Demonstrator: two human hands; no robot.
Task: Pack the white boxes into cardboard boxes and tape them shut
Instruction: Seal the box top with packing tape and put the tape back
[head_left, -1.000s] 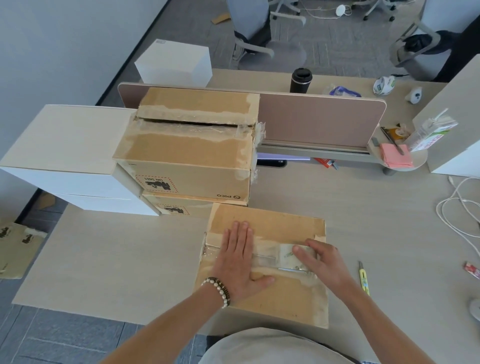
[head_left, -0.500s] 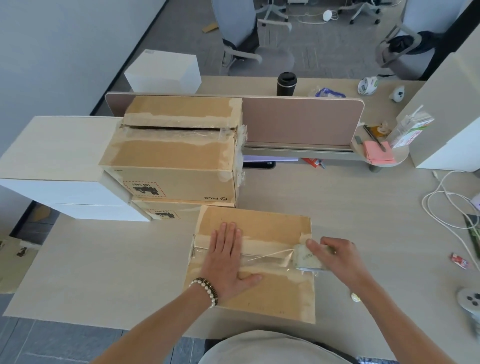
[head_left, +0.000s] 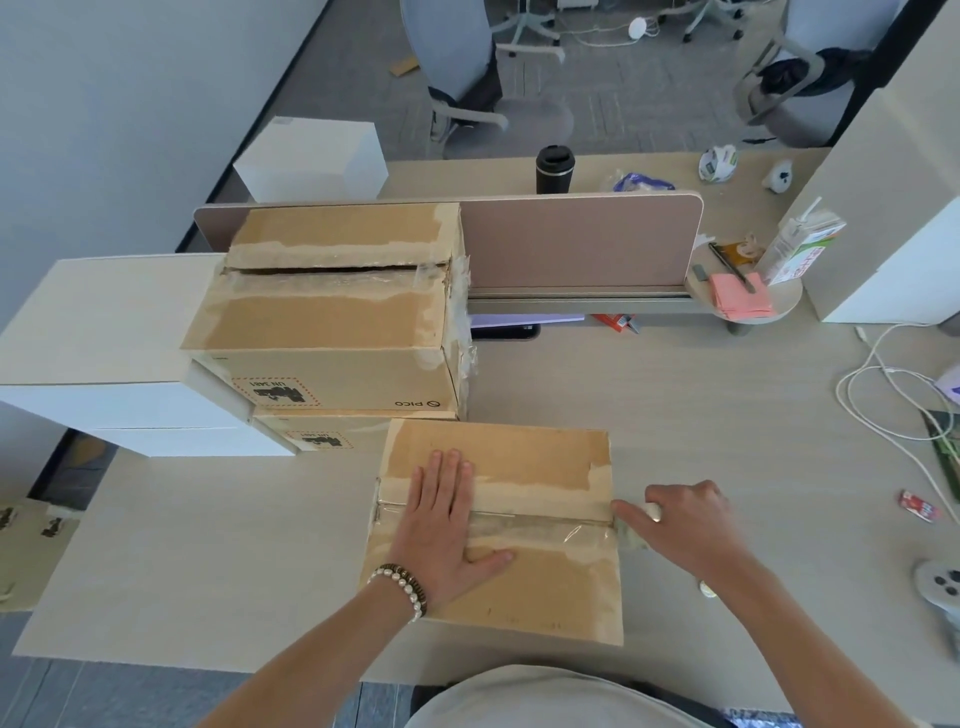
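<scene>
The table (head_left: 727, 415) carries a stack of cardboard boxes (head_left: 332, 322) at the back left, against the divider, with white boxes (head_left: 104, 353) beside them, probably waiting to be packed. Nearest the person lies the cardboard box (head_left: 498, 530) being sealed, its flaps closed. A strip of clear tape (head_left: 540, 530) runs along the seam to the right edge. The left hand (head_left: 441, 535) lies flat on the seam, fingers straight and together, likely pinning the flaps and the tape's start. The right hand (head_left: 685, 525), at the box's right edge, has its fingers curled round a tape roll (head_left: 652, 512), mostly hidden, apparently drawing the strip taut over the corner.
</scene>
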